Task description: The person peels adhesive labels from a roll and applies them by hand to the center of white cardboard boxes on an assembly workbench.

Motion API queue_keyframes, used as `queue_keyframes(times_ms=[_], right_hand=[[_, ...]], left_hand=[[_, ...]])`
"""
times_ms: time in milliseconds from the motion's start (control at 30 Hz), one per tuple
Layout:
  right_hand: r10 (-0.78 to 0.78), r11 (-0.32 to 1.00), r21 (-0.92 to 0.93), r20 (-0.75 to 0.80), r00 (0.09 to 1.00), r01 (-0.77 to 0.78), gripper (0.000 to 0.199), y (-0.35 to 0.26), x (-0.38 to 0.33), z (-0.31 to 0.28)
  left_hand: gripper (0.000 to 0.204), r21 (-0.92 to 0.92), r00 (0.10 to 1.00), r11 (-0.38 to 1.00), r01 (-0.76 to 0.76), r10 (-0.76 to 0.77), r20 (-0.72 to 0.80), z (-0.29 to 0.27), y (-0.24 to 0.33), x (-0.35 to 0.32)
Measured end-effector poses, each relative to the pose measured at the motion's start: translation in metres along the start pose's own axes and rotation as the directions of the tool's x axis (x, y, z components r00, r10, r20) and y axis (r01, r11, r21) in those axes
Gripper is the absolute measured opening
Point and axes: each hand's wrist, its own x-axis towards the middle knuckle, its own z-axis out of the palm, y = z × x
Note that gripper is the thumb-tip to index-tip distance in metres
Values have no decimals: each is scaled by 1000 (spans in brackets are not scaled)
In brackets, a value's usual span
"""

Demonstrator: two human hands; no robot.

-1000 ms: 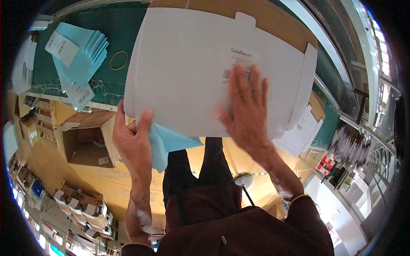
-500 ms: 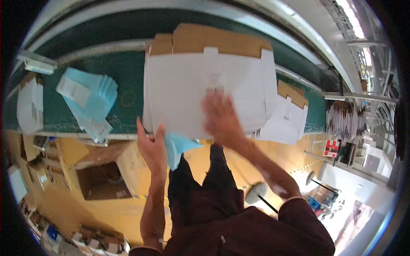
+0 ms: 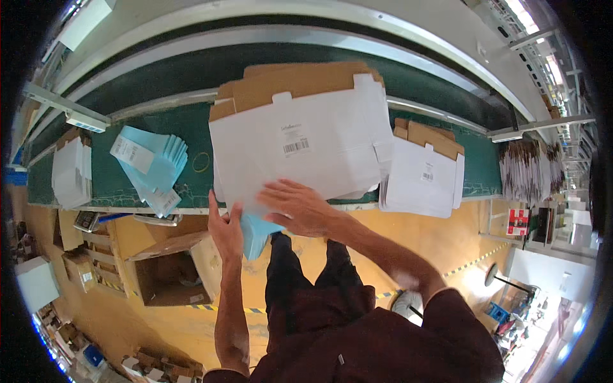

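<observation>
A large stack of flat cardboard boxes, white with brown flaps (image 3: 332,137), lies in front of me on a green worktop. A white barcode label (image 3: 295,139) is on the face of the top box. At the stack's near edge, my left hand (image 3: 228,233) grips light blue label sheets (image 3: 255,237), which hang below the worktop edge. My right hand (image 3: 294,207) stretches its fingers out flat over the near left part of the top box, close above the blue sheets. Motion blurs its fingertips, so whether they touch the sheets is unclear.
More light blue label sheets (image 3: 156,163) lie fanned on the green worktop (image 3: 198,140) to the left, beside white cartons (image 3: 71,169). A smaller labelled stack (image 3: 424,175) sits right. Further right stand packed flat boxes (image 3: 530,169). An open brown carton (image 3: 172,277) is below left.
My right hand has moved left and nearer me, off the label area to the blue sheets. The label now shows uncovered. The top box appears slightly turned; the whole view has shifted.
</observation>
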Motion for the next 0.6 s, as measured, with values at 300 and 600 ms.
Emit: queue_keyframes(times_ms=[300, 600], right_hand=[[706, 662, 363, -597, 381, -656, 70, 108, -133, -85], [880, 455, 886, -462, 105, 88, 14, 140, -339, -100]], left_hand=[[40, -224, 985, 975, 8, 32, 171, -9, 18, -89], [40, -136, 911, 985, -110, 154, 383, 66, 66, -147]])
